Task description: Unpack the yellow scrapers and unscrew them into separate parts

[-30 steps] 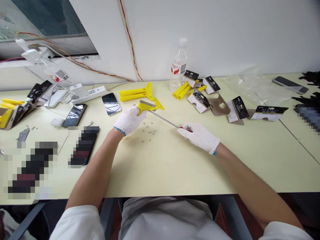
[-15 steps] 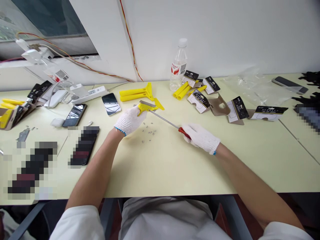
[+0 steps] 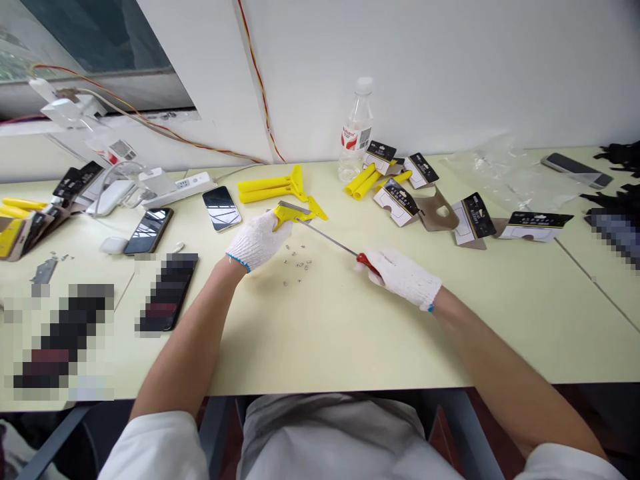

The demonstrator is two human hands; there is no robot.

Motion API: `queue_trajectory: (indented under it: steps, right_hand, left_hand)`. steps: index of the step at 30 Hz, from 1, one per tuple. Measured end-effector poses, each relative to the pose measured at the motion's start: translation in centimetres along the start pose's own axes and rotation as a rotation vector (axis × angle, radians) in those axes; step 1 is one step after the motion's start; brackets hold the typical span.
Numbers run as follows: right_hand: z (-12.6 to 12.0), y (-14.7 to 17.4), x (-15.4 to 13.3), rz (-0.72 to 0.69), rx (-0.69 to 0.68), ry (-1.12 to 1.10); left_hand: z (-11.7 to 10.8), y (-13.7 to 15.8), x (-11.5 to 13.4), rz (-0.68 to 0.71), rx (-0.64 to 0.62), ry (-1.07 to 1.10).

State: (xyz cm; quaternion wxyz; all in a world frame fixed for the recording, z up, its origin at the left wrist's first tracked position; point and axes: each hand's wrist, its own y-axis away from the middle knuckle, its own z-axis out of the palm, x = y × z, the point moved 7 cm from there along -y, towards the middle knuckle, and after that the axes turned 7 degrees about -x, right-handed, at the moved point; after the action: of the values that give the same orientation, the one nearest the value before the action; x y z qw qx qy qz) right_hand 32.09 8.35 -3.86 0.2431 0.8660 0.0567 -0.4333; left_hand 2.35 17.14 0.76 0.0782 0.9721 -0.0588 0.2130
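Note:
My left hand (image 3: 261, 239), in a white knit glove, is closed around a yellow scraper (image 3: 286, 213) with a metal blade edge along its head. In my right hand (image 3: 400, 272), also gloved, is a screwdriver (image 3: 368, 262) with a red handle. Its long shaft points to the left, and the tip meets the scraper's head; exactly where it bears I cannot make out. Several tiny metal pieces (image 3: 300, 265), perhaps screws, lie scattered on the table below the scraper. Just behind my left hand, more yellow scrapers (image 3: 267, 190) lie side by side.
Back right are a plastic bottle (image 3: 357, 137), yellow handles (image 3: 367, 181), opened cardboard packaging (image 3: 473, 220) and clear plastic film (image 3: 515, 177). On the left lie several phones (image 3: 149, 230), a power strip (image 3: 175, 190) with cables and more packaged scrapers (image 3: 30, 223). The table's front edge (image 3: 340, 391) runs before my body.
Both hands keep their holds, with the screwdriver tip still at the scraper's head. Only a very slight shift of the view shows.

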Motion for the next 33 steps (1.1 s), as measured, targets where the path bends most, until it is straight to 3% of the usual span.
queue_trajectory:
  steps: [4,7,10,14,21,25,29,33]
  right_hand:
    - [0.5,0.1,0.4,0.06,-0.035,-0.085]
    - [0.6,0.1,0.4,0.07,-0.009,-0.015]
    - [0.0,-0.1,-0.1,-0.005,0.087,0.095]
    - [0.3,-0.2,-1.0,-0.117,0.046,0.154]
    - [0.8,0.1,-0.2,0.059,0.046,0.032]
    - [0.5,0.1,-0.6,-0.005,0.124,0.104]
    - [1.0,0.3,-1.6,-0.088,0.047,0.103]
    - [1.5,0.5,-1.0,0.072,-0.023,0.007]
  left_hand:
    - [-0.2,0.0,-0.2,-0.008,0.01,0.019]
    - [-0.2,0.0,-0.2,0.001,0.021,0.02]
    - [-0.2,-0.1,-0.3,0.003,0.027,0.025]
    - [-0.2,-0.1,-0.4,-0.001,0.034,0.05]
    - [-0.5,0.0,0.0,0.008,0.056,0.033]
    - [-0.5,-0.1,-0.4,0.016,0.062,0.062]
    - [-1.0,0.0,-0.3,0.032,0.103,0.041]
    - [-1.0,0.0,-0.3,0.029,0.101,0.035]
